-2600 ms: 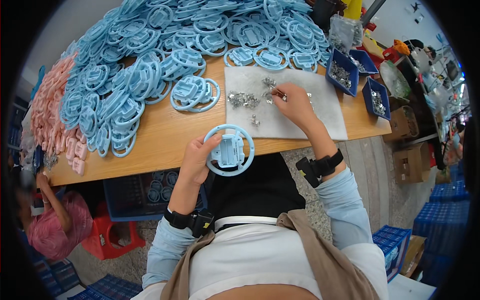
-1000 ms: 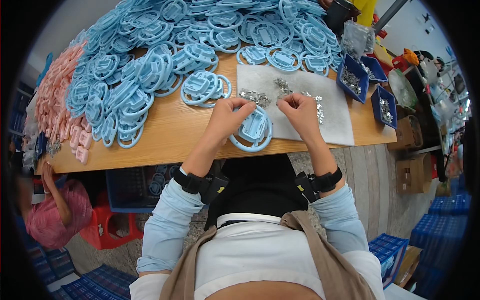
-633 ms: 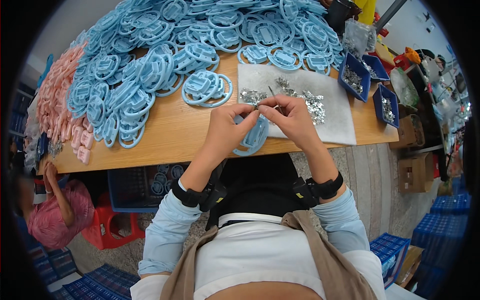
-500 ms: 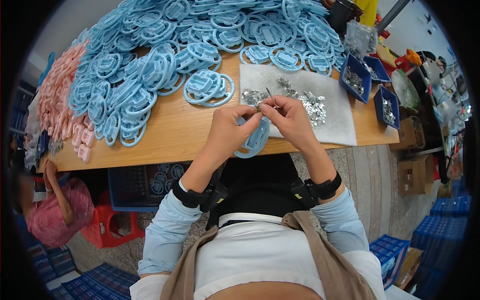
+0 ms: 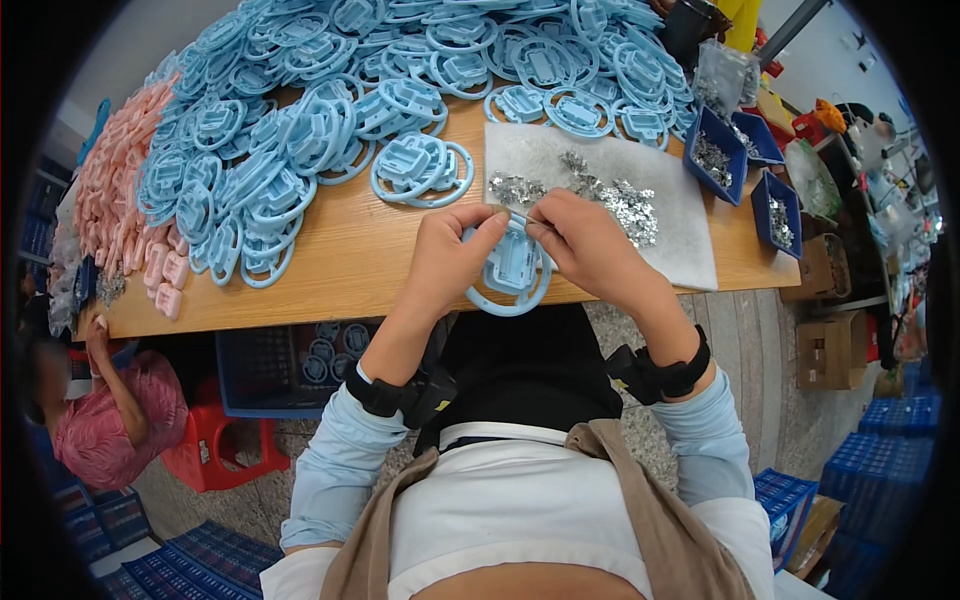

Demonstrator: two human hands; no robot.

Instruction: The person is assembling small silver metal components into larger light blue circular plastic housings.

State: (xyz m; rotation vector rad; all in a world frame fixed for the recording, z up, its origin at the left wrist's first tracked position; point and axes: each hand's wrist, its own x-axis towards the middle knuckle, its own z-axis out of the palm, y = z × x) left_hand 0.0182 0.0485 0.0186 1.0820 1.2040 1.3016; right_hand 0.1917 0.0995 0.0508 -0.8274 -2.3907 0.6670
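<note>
A light-blue plastic steering-wheel-shaped part (image 5: pixel 512 262) is tilted up at the table's front edge, its recessed inner side showing. My left hand (image 5: pixel 452 255) is closed on its upper left rim, thumb and fingers pinching it. My right hand (image 5: pixel 590 243) is closed at the upper right of the part, fingertips pressed together around a thin, dark metal tool, mostly hidden by the fingers. Just beyond both hands, small shiny metal pieces (image 5: pixel 628 212) lie scattered on a white foam sheet (image 5: pixel 685 245).
Many blue wheel-shaped parts (image 5: pixel 300 140) are heaped across the table, with pink plastic parts (image 5: pixel 120 190) at the far left. Blue bins (image 5: pixel 776 215) of metal pieces stand at the right. A person in pink (image 5: pixel 125 425) sits at the left by a red stool (image 5: pixel 225 440).
The blue part has been turned and tilted, so its recessed side now shows. My right hand has rolled over, bringing the thin tool from pointing upward down to the part's top edge.
</note>
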